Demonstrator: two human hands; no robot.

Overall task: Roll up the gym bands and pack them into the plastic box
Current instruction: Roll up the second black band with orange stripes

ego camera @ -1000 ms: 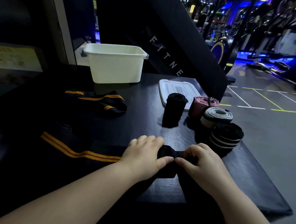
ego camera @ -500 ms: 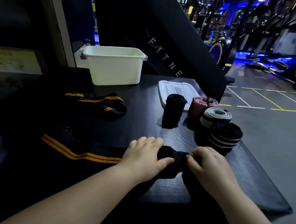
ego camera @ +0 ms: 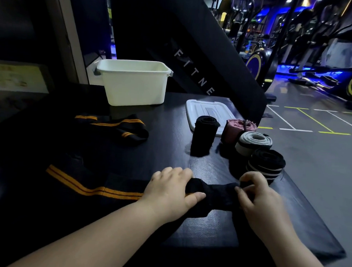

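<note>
Blue-lit gym machines [ego camera: 298,48] fill the dim background at right. Nearer, a black tabletop [ego camera: 172,116] carries everything. Behind it slants a black panel [ego camera: 196,42] with white letters "FITNE"; the word's end is hidden behind the tabletop. A yellowish sign [ego camera: 15,76] at far left is too blurred to read.

A white box [ego camera: 132,90] stands open at the back, with its lid [ego camera: 205,110] flat to its right. Two unrolled black bands with orange stripes lie at left: a long band [ego camera: 76,183] by the left arm and a bunched band [ego camera: 114,126] nearer the box. Four rolls stand by the lid: black roll [ego camera: 203,134], pink roll [ego camera: 234,130], grey roll [ego camera: 252,143] and striped roll [ego camera: 265,164].

Near the front, the held band [ego camera: 214,194], black and rolled up, lies between both hands. The left hand [ego camera: 172,192] has its grip curled over the left end, thumb beneath. The right hand [ego camera: 257,194] has its grip pinching the right end.
</note>
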